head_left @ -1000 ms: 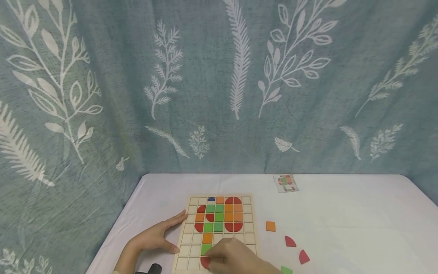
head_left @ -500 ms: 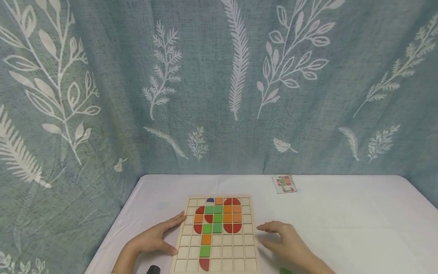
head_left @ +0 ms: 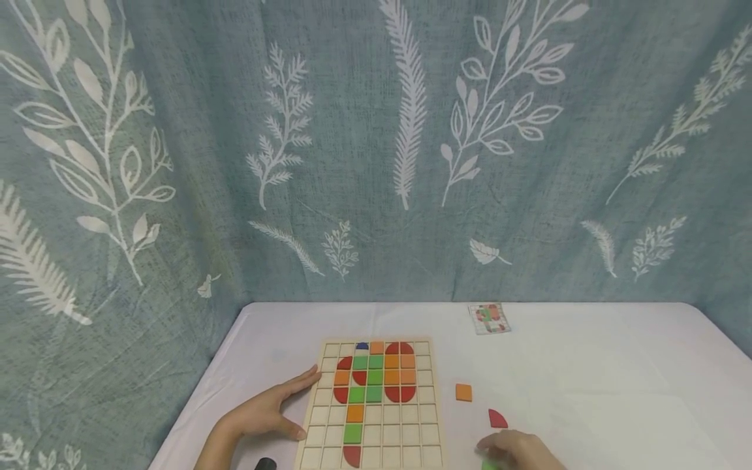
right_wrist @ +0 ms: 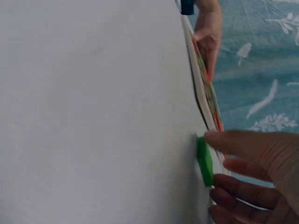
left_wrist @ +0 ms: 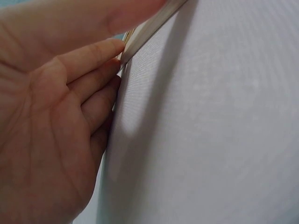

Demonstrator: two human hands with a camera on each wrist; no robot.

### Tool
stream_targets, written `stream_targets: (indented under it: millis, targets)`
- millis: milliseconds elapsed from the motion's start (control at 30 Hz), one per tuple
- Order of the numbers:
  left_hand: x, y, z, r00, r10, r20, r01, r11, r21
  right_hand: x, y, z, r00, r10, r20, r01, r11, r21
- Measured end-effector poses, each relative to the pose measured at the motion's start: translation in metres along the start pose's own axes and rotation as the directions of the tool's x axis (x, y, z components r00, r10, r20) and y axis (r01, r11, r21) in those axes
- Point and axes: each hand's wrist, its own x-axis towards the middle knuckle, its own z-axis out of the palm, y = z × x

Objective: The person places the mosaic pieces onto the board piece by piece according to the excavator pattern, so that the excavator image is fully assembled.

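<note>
A wooden grid board (head_left: 401, 436) lies on the table, holding red quarter-circle, green, orange and blue pieces. Along its left edge my left hand (head_left: 264, 408) rests with fingers stretched, thumb and fingertips touching the frame; the left wrist view shows this hand (left_wrist: 51, 112) with its fingertips at the board's edge. Right of the board, my right hand (head_left: 519, 450) reaches down over a green tile (head_left: 489, 465). In the right wrist view, thumb and a finger of this hand (right_wrist: 254, 172) pinch the green tile (right_wrist: 204, 161) at its two ends, low against the tablecloth.
An orange square tile (head_left: 463, 392) and a red quarter-circle piece (head_left: 497, 418) lie right of the board. A small pattern card (head_left: 490, 318) sits near the table's back edge. A black object (head_left: 266, 464) stands at the front left. A leaf-patterned curtain (head_left: 376, 163) hangs behind.
My right hand has left the red quarter-circle in the board's bottom row, moved right off the board, and come down at the green tile. The left hand has stayed in place.
</note>
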Motion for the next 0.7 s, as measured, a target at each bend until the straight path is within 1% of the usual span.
stream_targets:
  millis: [100,167,267,333,400,467,567,600,700]
  targets:
    - [0.000,0.001,0.000,1.000,0.010,0.005,-0.010,1.000,-0.019,-0.001,0.001,0.005,1.000,-0.013,-0.020,0.012,0.999,-0.050]
    - [0.000,0.001,0.000,1.000,0.008,0.006,-0.008,1.000,-0.026,-0.003,0.002,0.007,1.000,0.000,-0.029,-0.002,0.998,-0.063]
    - [0.000,0.001,0.001,1.000,0.002,0.005,-0.002,1.000,-0.021,-0.006,0.002,0.010,0.999,0.005,-0.052,-0.008,0.998,-0.058]
    - [-0.001,0.000,0.001,1.000,-0.009,0.002,0.009,1.000,-0.011,-0.008,0.002,0.012,0.998,0.005,-0.069,-0.007,0.999,-0.033]
    - [-0.001,-0.001,0.001,1.000,-0.019,-0.003,0.019,1.000,0.003,-0.009,0.000,0.012,0.995,-0.021,-0.097,0.020,1.000,-0.014]
    - [-0.002,-0.002,0.001,1.000,-0.030,-0.007,0.030,0.999,0.012,-0.009,-0.002,0.010,0.991,-0.065,-0.117,0.065,0.998,-0.008]
    - [-0.001,-0.002,0.001,0.999,-0.038,-0.011,0.038,0.999,0.025,-0.005,-0.007,0.005,0.976,-0.159,-0.146,0.153,0.987,-0.050]
    - [-0.001,-0.001,0.000,0.999,-0.040,-0.011,0.040,0.999,0.028,-0.004,-0.010,0.004,0.974,-0.177,-0.144,0.169,0.983,-0.064]
    - [0.001,0.001,-0.001,0.999,-0.041,-0.008,0.041,0.999,0.034,0.004,-0.020,0.002,0.973,-0.199,-0.120,0.190,0.978,-0.083]
